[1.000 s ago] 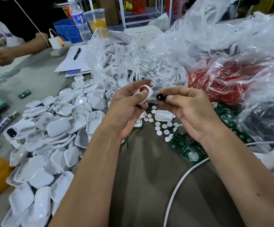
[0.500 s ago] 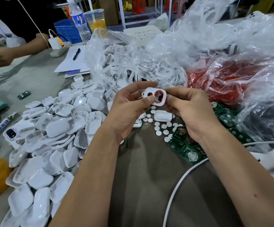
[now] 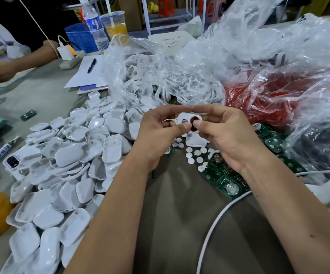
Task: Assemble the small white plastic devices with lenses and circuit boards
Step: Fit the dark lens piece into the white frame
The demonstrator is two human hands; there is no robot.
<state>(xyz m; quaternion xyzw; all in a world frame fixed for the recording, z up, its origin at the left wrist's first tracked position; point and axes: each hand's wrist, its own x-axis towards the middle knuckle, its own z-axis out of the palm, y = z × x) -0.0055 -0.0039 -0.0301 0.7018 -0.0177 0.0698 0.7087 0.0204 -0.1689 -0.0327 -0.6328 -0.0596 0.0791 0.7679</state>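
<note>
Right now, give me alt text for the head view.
Both hands, left hand and right hand, hold a white plastic frame with a red-ringed lens opening above a table. White shells are piled left, green circuit boards right.

Small-parts assembly workshop, bench shared by more than one worker.

White plastic shells [image 3: 65, 175] are heaped in bulk on the cloth-covered table [image 3: 170, 224]; green circuit boards [image 3: 229, 186] are piled near clear bags of parts [image 3: 160, 82]; a second person's arm [image 3: 21, 60] is seen across the table, metal shelving [image 3: 170, 14] behind.
</note>
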